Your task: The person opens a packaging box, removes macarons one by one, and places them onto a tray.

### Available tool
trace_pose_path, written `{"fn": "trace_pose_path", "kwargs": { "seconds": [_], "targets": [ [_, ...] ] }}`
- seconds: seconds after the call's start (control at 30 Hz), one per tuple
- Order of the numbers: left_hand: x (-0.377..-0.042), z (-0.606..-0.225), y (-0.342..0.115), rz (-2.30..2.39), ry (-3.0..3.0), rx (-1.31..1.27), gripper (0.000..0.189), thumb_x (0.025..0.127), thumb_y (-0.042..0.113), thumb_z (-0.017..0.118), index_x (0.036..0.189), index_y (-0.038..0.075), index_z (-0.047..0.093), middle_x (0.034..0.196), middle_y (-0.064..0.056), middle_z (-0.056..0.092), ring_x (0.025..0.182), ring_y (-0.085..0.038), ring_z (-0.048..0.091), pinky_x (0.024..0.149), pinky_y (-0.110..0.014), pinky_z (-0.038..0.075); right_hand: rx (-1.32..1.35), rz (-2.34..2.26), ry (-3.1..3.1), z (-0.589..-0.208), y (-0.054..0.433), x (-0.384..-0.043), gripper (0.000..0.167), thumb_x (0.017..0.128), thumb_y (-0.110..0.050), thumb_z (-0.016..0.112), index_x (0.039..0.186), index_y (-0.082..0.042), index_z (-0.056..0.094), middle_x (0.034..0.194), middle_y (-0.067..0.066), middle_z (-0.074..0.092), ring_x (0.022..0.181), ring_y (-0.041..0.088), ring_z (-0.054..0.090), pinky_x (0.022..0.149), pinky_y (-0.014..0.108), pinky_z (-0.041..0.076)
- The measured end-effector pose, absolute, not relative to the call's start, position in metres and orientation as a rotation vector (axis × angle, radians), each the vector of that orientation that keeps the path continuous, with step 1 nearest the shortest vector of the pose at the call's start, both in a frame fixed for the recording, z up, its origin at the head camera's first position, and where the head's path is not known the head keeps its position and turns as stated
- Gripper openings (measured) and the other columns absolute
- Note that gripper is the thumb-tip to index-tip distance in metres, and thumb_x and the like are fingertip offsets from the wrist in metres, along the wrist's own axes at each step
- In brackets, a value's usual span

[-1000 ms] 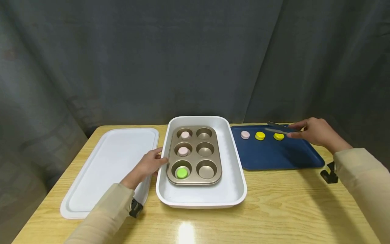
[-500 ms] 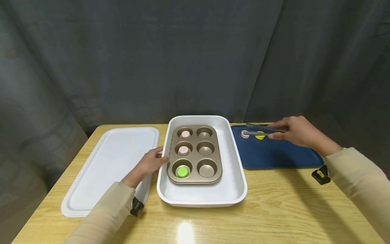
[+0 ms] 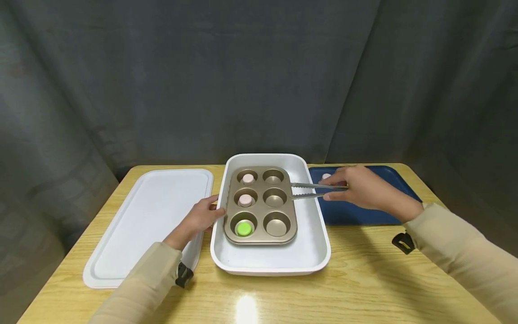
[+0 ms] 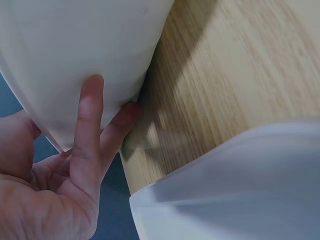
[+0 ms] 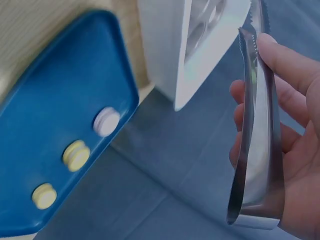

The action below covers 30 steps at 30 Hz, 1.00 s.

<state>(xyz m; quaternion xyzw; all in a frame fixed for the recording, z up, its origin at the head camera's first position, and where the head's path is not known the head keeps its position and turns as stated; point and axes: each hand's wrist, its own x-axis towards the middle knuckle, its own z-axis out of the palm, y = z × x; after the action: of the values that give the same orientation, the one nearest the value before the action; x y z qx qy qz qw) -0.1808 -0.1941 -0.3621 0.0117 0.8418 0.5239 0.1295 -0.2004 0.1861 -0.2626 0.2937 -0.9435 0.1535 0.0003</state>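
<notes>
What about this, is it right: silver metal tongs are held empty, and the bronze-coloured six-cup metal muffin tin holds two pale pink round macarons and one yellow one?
No: the head view shows a green round macaron, not a yellow one. The two pale pink macarons in the muffin tin and the empty tongs are right.

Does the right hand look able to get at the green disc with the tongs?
Probably yes: the tongs in the right hand are open and empty, their tips near the muffin tin, and nothing covers the green disc.
</notes>
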Motion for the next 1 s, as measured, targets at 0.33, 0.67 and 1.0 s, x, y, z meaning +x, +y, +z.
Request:
{"fn": "trace_pose_path", "kwargs": {
  "seconds": [0.33,0.67,1.0],
  "targets": [
    [-0.181,-0.362,-0.194,1.506,2.465,0.032,0.054,0.101,0.009,0.052,0.154,0.002,0.041,0.122,-0.029,0.066,0.089,-0.034,0.073,0.065,-0.044,0.063,1.036,0.495,-2.959,-0.268,0.147,-0.194,0.033,0.086,-0.022,0.082,0.115,-0.006,0.078,0.108,0.008,0.076,0.099,0.026,0.07,0.078,0.04,0.059],
    [-0.182,-0.362,-0.193,1.497,2.479,0.029,0.053,0.101,0.009,0.052,0.153,0.002,0.042,0.122,-0.028,0.067,0.087,-0.032,0.074,0.064,-0.043,0.063,1.185,0.491,-2.931,-0.279,0.112,-0.196,0.028,0.088,-0.017,0.081,0.113,-0.005,0.078,0.103,0.007,0.076,0.087,0.016,0.068,0.071,0.034,0.055],
    [-0.184,-0.365,-0.194,1.492,2.493,0.017,0.053,0.1,0.008,0.051,0.152,0.002,0.043,0.122,-0.028,0.067,0.087,-0.032,0.073,0.065,-0.043,0.063,1.268,0.333,-2.983,-0.297,0.083,-0.194,0.024,0.087,-0.019,0.081,0.109,-0.011,0.08,0.098,-0.001,0.076,0.087,0.018,0.067,0.076,0.039,0.055]
  ]
}}
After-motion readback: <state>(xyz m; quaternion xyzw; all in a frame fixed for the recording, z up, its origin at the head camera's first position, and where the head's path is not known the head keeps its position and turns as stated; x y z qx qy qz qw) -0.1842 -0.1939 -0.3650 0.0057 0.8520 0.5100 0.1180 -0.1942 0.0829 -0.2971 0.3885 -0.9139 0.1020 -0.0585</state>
